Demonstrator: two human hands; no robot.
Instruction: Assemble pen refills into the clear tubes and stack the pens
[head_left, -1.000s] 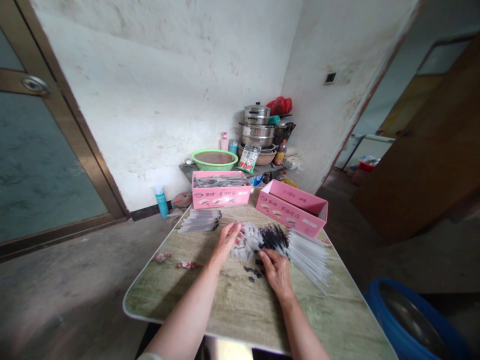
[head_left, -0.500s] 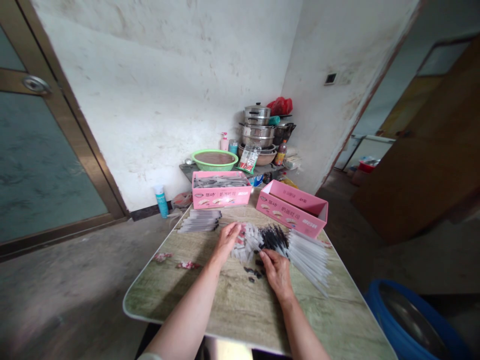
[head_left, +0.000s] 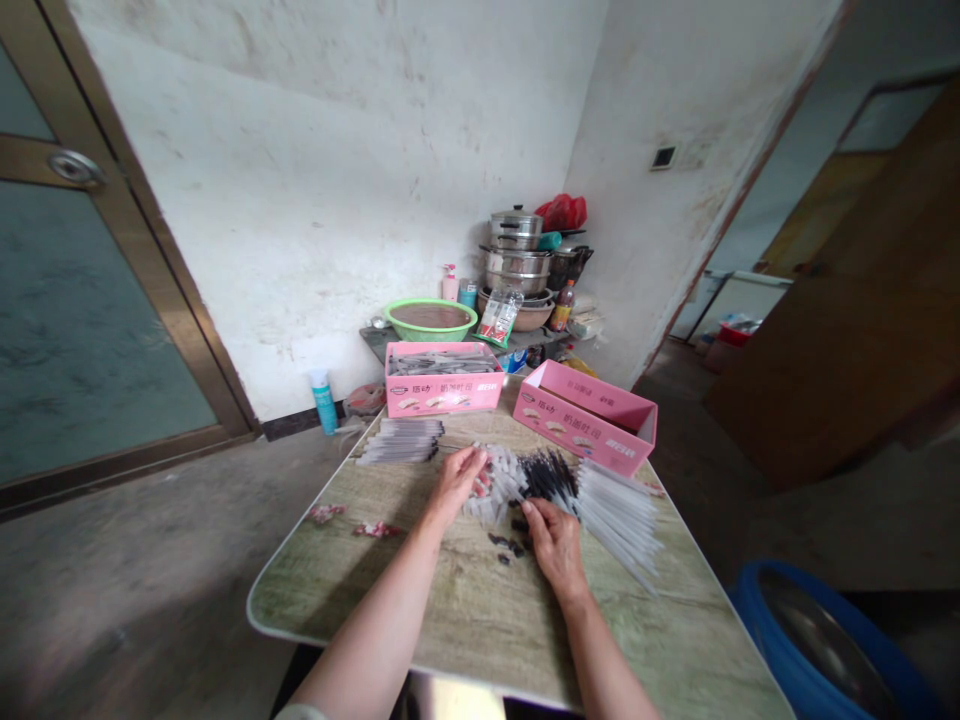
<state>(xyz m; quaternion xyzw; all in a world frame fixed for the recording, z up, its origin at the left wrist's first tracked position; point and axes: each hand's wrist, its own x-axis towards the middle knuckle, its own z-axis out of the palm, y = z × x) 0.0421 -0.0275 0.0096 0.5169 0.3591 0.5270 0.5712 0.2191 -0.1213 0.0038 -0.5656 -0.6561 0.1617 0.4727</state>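
My left hand [head_left: 456,482] is at the left edge of a pile of small clear plastic pieces [head_left: 496,490], its fingers drawn together; what they pinch is too small to make out. To the right, my right hand [head_left: 553,540] has thumb and forefinger closed at the near edge of a cluster of black tips [head_left: 549,476]. These tips adjoin a fanned bundle of translucent thin sticks [head_left: 619,515]. Between the hands, several small black pieces [head_left: 508,546] lie loose. A neater stack of similar sticks [head_left: 403,441] rests beyond my left hand.
A pink box [head_left: 444,388] filled with thin sticks stands at the table's back; another pink box [head_left: 577,420] sits right of it. Behind are a green basin [head_left: 430,322] and stacked steel pots [head_left: 517,262]. A blue tub [head_left: 817,630] stands right of the table [head_left: 480,610].
My left hand has shifted very slightly to the right over the clear pieces. The right hand stays at the black tips, and the boxes and bundles look the same.
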